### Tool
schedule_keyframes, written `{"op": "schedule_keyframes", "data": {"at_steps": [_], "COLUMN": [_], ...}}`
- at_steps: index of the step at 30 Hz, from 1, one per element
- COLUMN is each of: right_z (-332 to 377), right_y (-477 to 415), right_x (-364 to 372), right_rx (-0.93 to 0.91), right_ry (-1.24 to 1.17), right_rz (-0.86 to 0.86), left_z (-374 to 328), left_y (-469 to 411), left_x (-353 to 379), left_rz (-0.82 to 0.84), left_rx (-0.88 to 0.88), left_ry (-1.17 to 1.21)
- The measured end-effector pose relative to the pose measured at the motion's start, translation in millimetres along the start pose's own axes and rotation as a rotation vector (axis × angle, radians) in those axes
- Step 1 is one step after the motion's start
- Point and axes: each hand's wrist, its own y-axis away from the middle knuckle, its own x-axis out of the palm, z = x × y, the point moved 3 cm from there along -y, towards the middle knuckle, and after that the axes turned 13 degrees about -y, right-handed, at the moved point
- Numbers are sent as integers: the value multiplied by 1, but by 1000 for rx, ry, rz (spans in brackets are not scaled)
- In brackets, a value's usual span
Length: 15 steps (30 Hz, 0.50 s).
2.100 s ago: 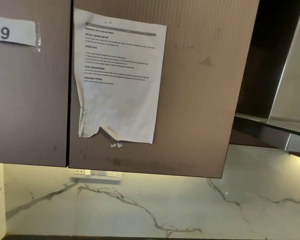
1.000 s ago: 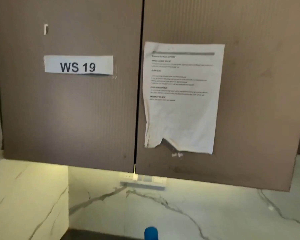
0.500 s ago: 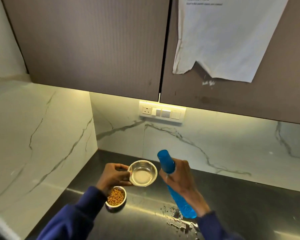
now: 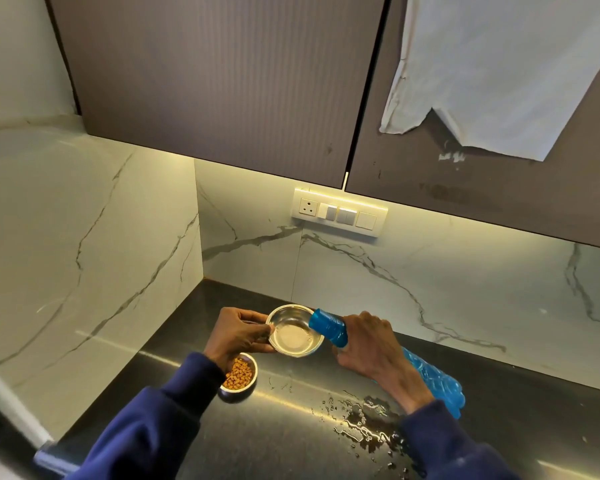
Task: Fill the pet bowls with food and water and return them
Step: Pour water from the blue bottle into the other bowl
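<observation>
My left hand [image 4: 238,336] grips a small steel bowl [image 4: 294,332] by its left rim and holds it above the dark counter [image 4: 257,438]. A little clear water lies in its bottom. My right hand [image 4: 368,344] is wrapped around a blue plastic bottle [image 4: 430,375], tipped nearly flat, with its mouth [image 4: 321,323] over the bowl's right rim. A second steel bowl [image 4: 239,375] with brown kibble stands on the counter just below my left wrist.
A puddle of spilled water [image 4: 364,424] spreads on the counter under my right forearm. Marble walls meet in a corner behind the bowls, with a switch panel [image 4: 338,213]. Brown cabinet doors hang overhead, one bearing a torn paper sheet [image 4: 492,71].
The view dropped from the cabinet doors to the counter. Since half a second ago the bottle has tipped from upright to nearly flat, its mouth coming over the bowl's rim.
</observation>
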Motion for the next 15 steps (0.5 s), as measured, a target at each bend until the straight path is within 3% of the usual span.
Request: {"op": "schedule_keyframes", "data": {"at_steps": [15], "right_z": [3], "right_y": [-1], "right_x": [3], "right_rx": [35], "right_ry": [97], "right_rz": [123], "left_z": [12], "left_y": [3], "left_x": [-7], "left_rz": [-22], "left_rx": [-37], "left_ry": [47]}}
